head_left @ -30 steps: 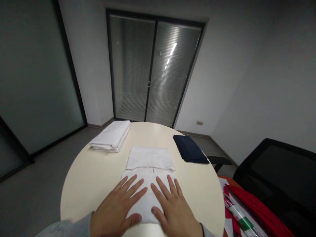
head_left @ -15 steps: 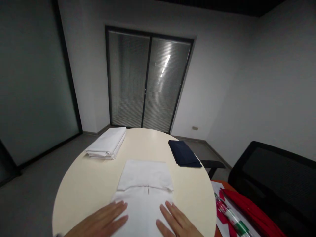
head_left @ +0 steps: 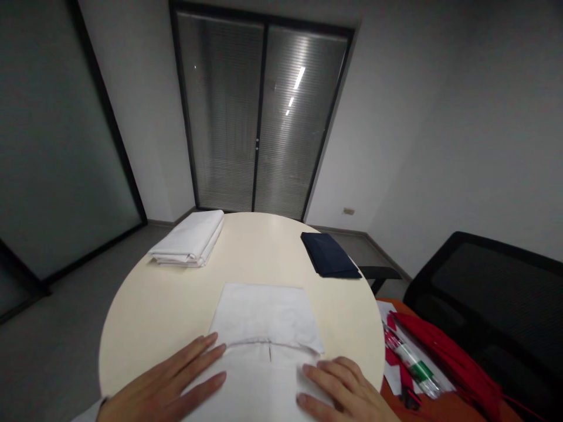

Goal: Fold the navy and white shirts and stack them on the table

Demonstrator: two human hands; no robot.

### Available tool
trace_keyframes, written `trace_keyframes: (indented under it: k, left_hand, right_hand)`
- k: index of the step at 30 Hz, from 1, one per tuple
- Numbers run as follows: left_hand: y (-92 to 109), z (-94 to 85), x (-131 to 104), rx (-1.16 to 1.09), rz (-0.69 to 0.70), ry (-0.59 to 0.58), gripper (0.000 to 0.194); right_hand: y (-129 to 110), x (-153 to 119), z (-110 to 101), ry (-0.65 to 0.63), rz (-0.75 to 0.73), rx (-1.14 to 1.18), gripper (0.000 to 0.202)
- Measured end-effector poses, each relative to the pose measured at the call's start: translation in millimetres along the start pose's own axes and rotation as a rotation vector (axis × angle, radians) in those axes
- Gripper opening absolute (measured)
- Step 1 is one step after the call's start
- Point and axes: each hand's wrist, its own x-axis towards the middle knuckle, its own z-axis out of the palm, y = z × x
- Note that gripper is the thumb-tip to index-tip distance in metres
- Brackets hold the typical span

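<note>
A white cloth garment [head_left: 268,316] lies on the round cream table [head_left: 259,246] in front of me, its far part folded over so that a crosswise edge and a short seam or slit show in the middle. My left hand [head_left: 176,375] rests on the garment's left side, fingers stretched out and spread. On the right side lies my right hand [head_left: 341,390], its fingers apart and slightly bent, touching the cloth. Neither hand grips anything. The near end of the garment runs out of the bottom of the view.
A folded white cloth stack [head_left: 189,240] sits at the table's far left edge. Folded navy cloth [head_left: 331,255] lies at the far right. Beside the table, an orange seat [head_left: 391,404] holds a red bag [head_left: 440,346] and a clear plastic-wrapped roll [head_left: 413,363]; a black mesh chair [head_left: 488,299] stands behind.
The view has tilted downward. My left hand has slid forward to the fold's left end, and my right hand has shifted right with its fingers more bent.
</note>
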Motion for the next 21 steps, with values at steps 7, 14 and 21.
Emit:
trace_keyframes:
  k: [7,14,21]
  left_hand:
    - [2,-16.0,17,-0.197,-0.093,-0.074,0.087]
    - [3,-13.4,25,-0.325,-0.203,0.069,0.071]
    - [-12,-35.8,63,-0.673,-0.605,-0.015,0.039]
  right_hand:
    - [10,9,3,-0.03,0.07,0.111,0.064]
    - [16,23,-11,-0.186,0.248,0.438,0.065]
    - [19,31,12,0.225,0.686,0.454,0.057]
